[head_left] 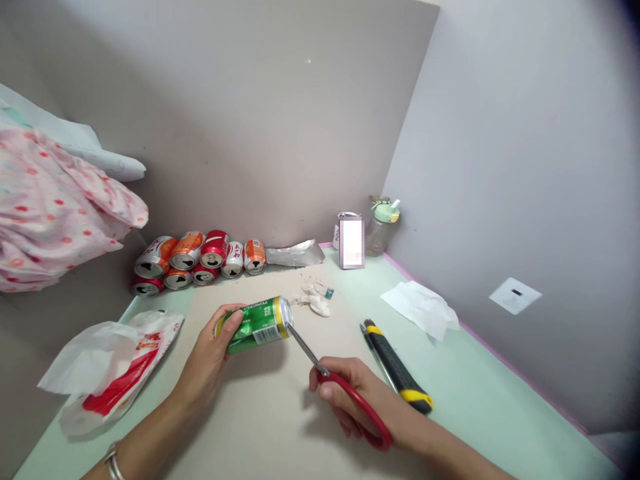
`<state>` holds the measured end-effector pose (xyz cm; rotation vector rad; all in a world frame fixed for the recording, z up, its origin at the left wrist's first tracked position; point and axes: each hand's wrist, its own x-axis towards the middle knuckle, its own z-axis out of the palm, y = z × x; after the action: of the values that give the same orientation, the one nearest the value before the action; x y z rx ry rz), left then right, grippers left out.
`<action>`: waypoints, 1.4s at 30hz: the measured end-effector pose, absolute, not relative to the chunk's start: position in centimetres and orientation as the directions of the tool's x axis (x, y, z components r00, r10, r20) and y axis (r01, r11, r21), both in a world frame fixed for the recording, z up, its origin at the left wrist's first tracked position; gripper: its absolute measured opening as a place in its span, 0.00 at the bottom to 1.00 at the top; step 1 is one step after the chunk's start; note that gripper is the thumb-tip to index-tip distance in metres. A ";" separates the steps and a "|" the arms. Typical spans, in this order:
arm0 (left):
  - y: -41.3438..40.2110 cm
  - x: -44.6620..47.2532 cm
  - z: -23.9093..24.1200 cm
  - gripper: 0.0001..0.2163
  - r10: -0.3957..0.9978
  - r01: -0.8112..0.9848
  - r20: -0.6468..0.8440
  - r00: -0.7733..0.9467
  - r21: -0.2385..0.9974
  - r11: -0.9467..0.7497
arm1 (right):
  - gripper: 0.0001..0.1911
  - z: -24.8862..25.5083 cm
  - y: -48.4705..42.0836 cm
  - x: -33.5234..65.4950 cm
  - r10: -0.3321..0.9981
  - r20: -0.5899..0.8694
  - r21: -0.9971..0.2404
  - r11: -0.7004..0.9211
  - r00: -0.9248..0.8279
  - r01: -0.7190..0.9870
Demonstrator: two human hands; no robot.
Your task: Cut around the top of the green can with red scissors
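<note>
Wrapped round a green beer can (253,327) is my left hand (220,337), which holds it on its side above the table. The can's silver end faces right, and its green wall looks slightly dented. My right hand (345,393) grips a pair of red-handled scissors (365,417). Their blades point up and left, and the tip meets the can's silver rim. Whether the tip has gone through the metal, I cannot tell. A black and yellow utility knife (397,367) lies on the table just right of my right hand.
Several drink cans (215,250) are stacked along the back wall, beside a cut metal sheet (295,253). Crumpled scraps (315,303) lie mid-table. A plastic packet (135,367) is at left, a tissue (420,308) at right. A bottle (383,230) stands in the corner.
</note>
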<state>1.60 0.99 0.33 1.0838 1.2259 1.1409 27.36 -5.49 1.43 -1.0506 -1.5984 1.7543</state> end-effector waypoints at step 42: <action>1.2 1.3 0.4 0.22 0.996 0.023 -0.080 -0.030 0.996 0.081 | 0.26 1.2 -5.1 27.1 0.843 -0.216 -0.972 -0.140 -0.492 0.188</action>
<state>1.33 1.21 0.42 1.1530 1.2848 1.1588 27.14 -5.14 1.24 -1.1609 -1.6235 1.6783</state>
